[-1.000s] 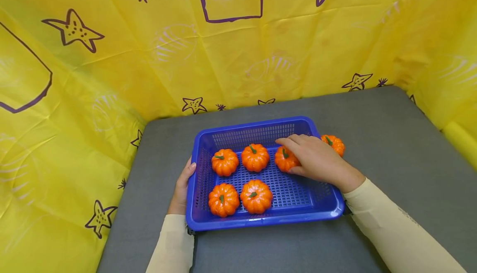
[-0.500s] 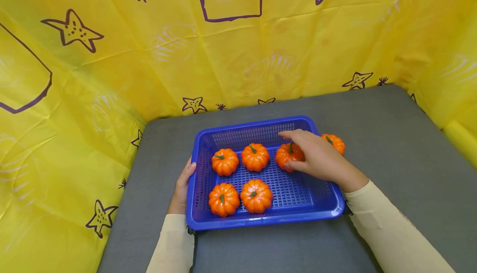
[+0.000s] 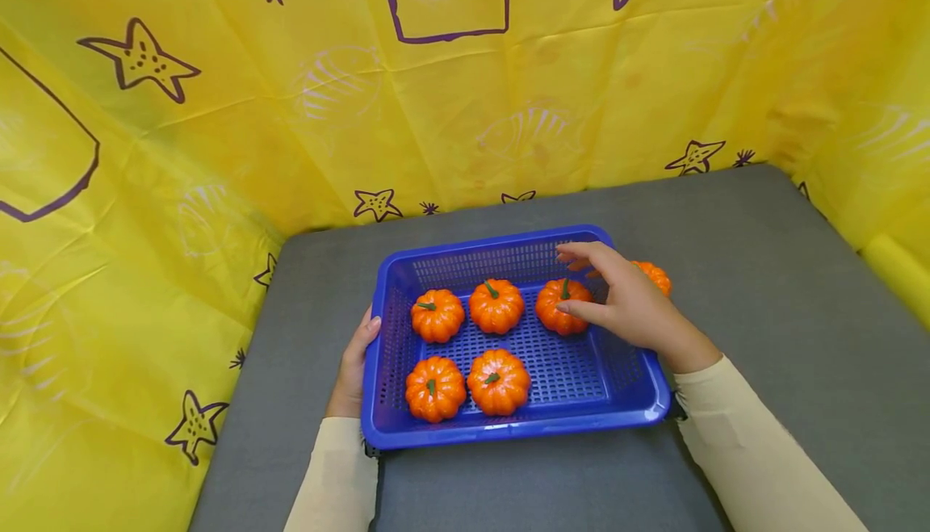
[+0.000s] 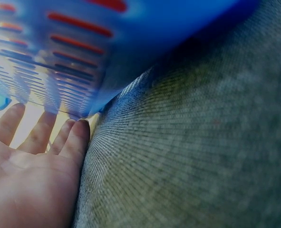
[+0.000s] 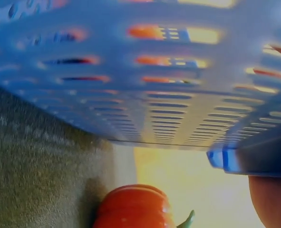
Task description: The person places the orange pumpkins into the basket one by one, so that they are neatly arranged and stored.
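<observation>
A blue perforated plastic basket (image 3: pixel 494 433) with several small orange toy pumpkins (image 3: pixel 498 382) in it stands on the grey table. My left hand (image 3: pixel 353 362) rests against the basket's left side, its thumb tip at the rim; in the left wrist view its fingers (image 4: pixel 40 135) reach straight along the outer wall. Over the basket's right side, my right hand (image 3: pixel 634 306) is spread beside the back-right pumpkin (image 3: pixel 563 318), with nothing in its grasp. Its thumb overlaps that pumpkin in the head view. Another pumpkin (image 3: pixel 654 275) lies outside the basket, partly behind the right hand.
Yellow cloth (image 3: pixel 450 120) printed with starfish and fish hangs behind and at both sides of the grey table (image 3: pixel 763 274). In the right wrist view, the basket's slotted wall (image 5: pixel 169 114) rises close above the outside pumpkin (image 5: pixel 135 209).
My right hand has let go of the back-right pumpkin and drawn up and to the right, its fingers spreading. The pumpkin stays in the basket. My left hand has not moved.
</observation>
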A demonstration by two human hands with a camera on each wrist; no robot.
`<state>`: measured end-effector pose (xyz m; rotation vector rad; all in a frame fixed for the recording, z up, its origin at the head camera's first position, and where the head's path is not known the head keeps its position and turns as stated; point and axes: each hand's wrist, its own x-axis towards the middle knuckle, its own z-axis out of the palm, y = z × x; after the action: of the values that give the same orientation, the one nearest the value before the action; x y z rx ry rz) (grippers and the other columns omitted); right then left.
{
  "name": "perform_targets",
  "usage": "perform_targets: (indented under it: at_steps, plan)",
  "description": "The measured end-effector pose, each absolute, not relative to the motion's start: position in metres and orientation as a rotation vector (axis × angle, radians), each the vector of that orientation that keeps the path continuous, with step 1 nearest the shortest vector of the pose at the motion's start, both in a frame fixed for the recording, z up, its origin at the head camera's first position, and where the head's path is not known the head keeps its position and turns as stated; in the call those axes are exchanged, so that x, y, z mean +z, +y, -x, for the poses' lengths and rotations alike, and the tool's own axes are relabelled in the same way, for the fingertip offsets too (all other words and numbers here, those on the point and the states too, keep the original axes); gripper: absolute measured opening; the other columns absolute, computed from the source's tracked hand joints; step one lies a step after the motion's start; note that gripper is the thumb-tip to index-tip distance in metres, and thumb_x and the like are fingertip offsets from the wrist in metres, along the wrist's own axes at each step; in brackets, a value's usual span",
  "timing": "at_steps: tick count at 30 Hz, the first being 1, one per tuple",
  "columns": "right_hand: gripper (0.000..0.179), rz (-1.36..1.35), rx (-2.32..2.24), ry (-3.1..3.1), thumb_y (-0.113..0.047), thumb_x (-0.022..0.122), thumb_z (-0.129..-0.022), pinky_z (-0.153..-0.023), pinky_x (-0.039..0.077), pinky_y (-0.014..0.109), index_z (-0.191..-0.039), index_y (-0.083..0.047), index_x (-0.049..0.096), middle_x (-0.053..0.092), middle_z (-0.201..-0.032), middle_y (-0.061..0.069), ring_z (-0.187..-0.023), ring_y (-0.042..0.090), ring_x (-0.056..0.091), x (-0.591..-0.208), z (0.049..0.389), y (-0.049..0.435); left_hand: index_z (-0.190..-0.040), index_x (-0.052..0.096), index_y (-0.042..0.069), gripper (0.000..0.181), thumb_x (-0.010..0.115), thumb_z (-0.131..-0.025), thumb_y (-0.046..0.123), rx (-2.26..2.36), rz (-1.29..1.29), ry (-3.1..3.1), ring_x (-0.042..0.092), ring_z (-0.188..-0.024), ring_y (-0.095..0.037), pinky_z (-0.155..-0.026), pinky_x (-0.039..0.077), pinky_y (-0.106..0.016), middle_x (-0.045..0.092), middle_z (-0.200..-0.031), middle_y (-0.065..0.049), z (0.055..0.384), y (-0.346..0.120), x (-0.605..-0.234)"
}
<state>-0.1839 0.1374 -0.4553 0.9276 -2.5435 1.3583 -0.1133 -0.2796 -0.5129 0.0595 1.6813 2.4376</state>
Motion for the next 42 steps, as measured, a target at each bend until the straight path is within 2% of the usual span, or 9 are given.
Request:
perform_targets:
  at_steps: [7, 10, 13, 19, 29, 36, 42]
  plan:
    - [0.066, -0.944, 1.509, -2.389, 0.007, 0.087, -0.087, -0.099, 0.048, 0.029, -0.147, -0.001, 0.059, 0.065, -0.138, 0.02, -0.119, 0.033, 0.065, -0.46, 0.188, 0.145, -0.174, 0.022, 0.024, 0.068, 0.044, -0.111, 0.039, 2.44, -0.066, 1.675, 0.059, -0.132, -0.028, -0.11, 0.051, -0.046, 0.047, -0.161, -0.013, 0.114, -0.281, -0.514]
    - [0.066, -0.948, 1.564, -2.345, 0.01, 0.085, -0.087, -0.099, 0.048, 0.025, -0.146, -0.001, 0.06, 0.066, -0.137, 0.021, -0.118, 0.032, 0.066, -0.46, 0.188, 0.148, -0.174, 0.023, 0.025, 0.068, 0.043, -0.111, 0.04, 2.435, -0.069, 1.67, 0.059, -0.133, -0.028, -0.111, 0.05, -0.047, 0.045, -0.163, -0.013, 0.114, -0.281, -0.515]
    - [0.066, -0.93, 1.625, -2.316, 0.015, 0.083, -0.087, -0.099, 0.049, 0.024, -0.147, 0.0, 0.058, 0.066, -0.136, 0.022, -0.117, 0.033, 0.066, -0.458, 0.188, 0.151, -0.174, 0.023, 0.025, 0.067, 0.043, -0.111, 0.039, 2.437, -0.086, 1.664, 0.058, -0.133, -0.027, -0.111, 0.05, -0.046, 0.045, -0.163, -0.013, 0.114, -0.28, -0.513]
    - [0.062, -0.844, 1.689, -2.251, 0.02, 0.079, -0.086, -0.095, 0.053, 0.025, -0.144, 0.006, 0.059, 0.067, -0.132, 0.023, -0.115, 0.024, 0.067, -0.454, 0.188, 0.158, -0.174, 0.023, 0.024, 0.066, 0.04, -0.111, 0.037, 2.439, -0.125, 1.666, 0.059, -0.131, -0.026, -0.11, 0.05, -0.044, 0.048, -0.16, -0.011, 0.114, -0.278, -0.511]
    - [0.057, -0.684, 1.686, -2.233, 0.016, 0.079, -0.089, -0.091, 0.053, 0.022, -0.143, 0.003, 0.064, 0.068, -0.131, 0.019, -0.116, 0.024, 0.064, -0.452, 0.191, 0.175, -0.174, 0.021, 0.023, 0.067, 0.039, -0.111, 0.037, 2.432, -0.118, 1.685, 0.059, -0.13, -0.026, -0.109, 0.051, -0.043, 0.049, -0.159, -0.011, 0.115, -0.279, -0.511]
    - [0.052, -0.615, 1.69, -2.205, 0.016, 0.074, -0.092, -0.092, 0.051, 0.023, -0.142, 0.005, 0.064, 0.068, -0.129, 0.018, -0.116, 0.023, 0.063, -0.457, 0.196, 0.186, -0.174, 0.021, 0.023, 0.067, 0.039, -0.111, 0.037, 2.435, -0.116, 1.678, 0.059, -0.13, -0.027, -0.109, 0.051, -0.044, 0.049, -0.158, -0.013, 0.114, -0.279, -0.511]
    - [0.052, -0.547, 1.635, -2.25, 0.012, 0.076, -0.093, -0.095, 0.048, 0.023, -0.143, 0.004, 0.064, 0.067, -0.132, 0.019, -0.118, 0.021, 0.061, -0.464, 0.201, 0.196, -0.174, 0.021, 0.023, 0.068, 0.04, -0.111, 0.037, 2.434, -0.109, 1.68, 0.06, -0.13, -0.027, -0.109, 0.051, -0.044, 0.049, -0.158, -0.012, 0.115, -0.28, -0.512]
